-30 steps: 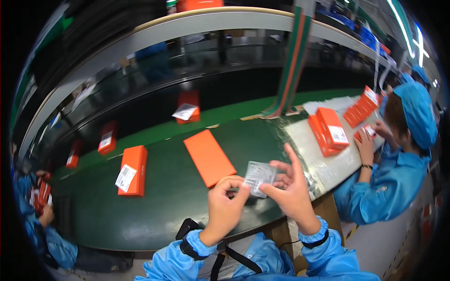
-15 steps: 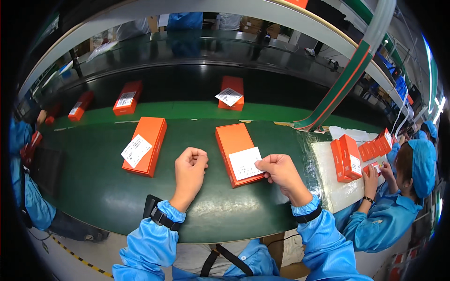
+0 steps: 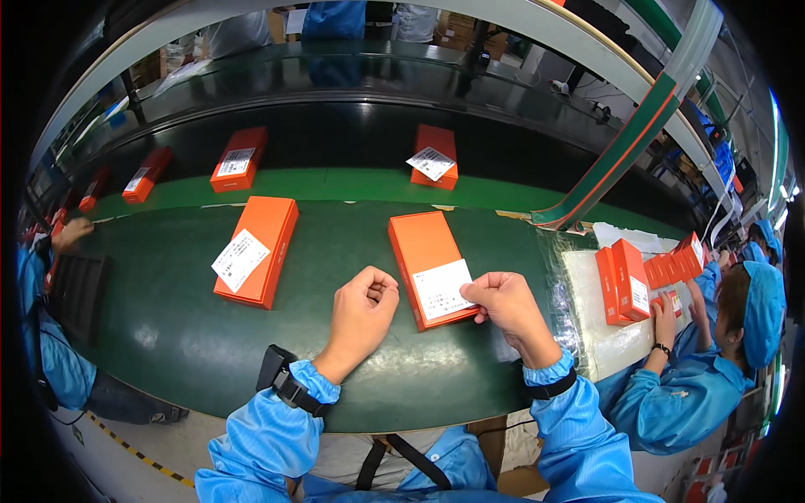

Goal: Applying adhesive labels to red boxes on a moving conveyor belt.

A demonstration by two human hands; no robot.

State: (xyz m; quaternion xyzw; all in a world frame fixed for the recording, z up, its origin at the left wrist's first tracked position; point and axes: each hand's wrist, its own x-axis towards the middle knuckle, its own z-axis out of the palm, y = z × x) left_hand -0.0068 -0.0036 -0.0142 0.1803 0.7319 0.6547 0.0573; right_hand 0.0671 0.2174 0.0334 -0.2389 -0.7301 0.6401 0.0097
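Note:
An orange-red box lies on the green table in front of me, with a white printed label across its near end. My right hand pinches the label's right edge between thumb and fingers, at the box's near right corner. My left hand is closed, its fingers curled in and its thumb against them, just left of that box; nothing shows in it. Further left lies a second orange-red box, with a white label set askew and overhanging its left side.
Beyond the table runs a dark conveyor belt carrying several labelled orange boxes. A green post rises at the table's far right. On the right, a co-worker handles boxes beside stacked orange boxes. Another person's hand shows at far left.
My left hand has moved right, closer to the box in front of me. My right hand keeps its pinch on the label. The boxes on the belt have shifted slightly right.

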